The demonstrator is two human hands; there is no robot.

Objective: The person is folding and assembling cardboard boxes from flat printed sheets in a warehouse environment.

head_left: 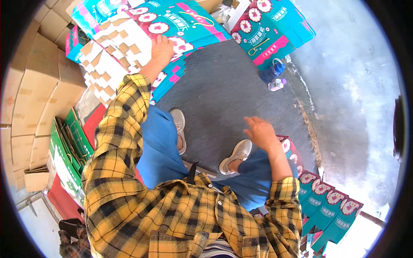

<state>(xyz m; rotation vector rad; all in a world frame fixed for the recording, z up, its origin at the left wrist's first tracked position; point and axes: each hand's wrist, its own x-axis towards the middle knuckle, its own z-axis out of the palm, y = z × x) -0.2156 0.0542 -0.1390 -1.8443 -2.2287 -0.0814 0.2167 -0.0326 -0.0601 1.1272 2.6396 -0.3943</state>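
My left hand [162, 50] reaches forward and rests, fingers stretched out, on a stack of flat printed cartons [189, 23] in teal, white and dark red. White and brown flaps [114, 53] fan out beside my left wrist. My right hand [260, 132] hovers above my right knee with its fingers apart and nothing in them. Below it, close to my right leg, stand folded teal cartons [316, 195] of the same print, lined up in an overlapping row.
Brown cardboard boxes [32, 86] are piled along the left, with green flattened cartons [71, 142] nearer me. A blue bottle [273, 71] and a small clear bottle with a purple label [277, 84] stand beside more teal cartons [275, 30]. Dark matting [215, 86] covers the floor.
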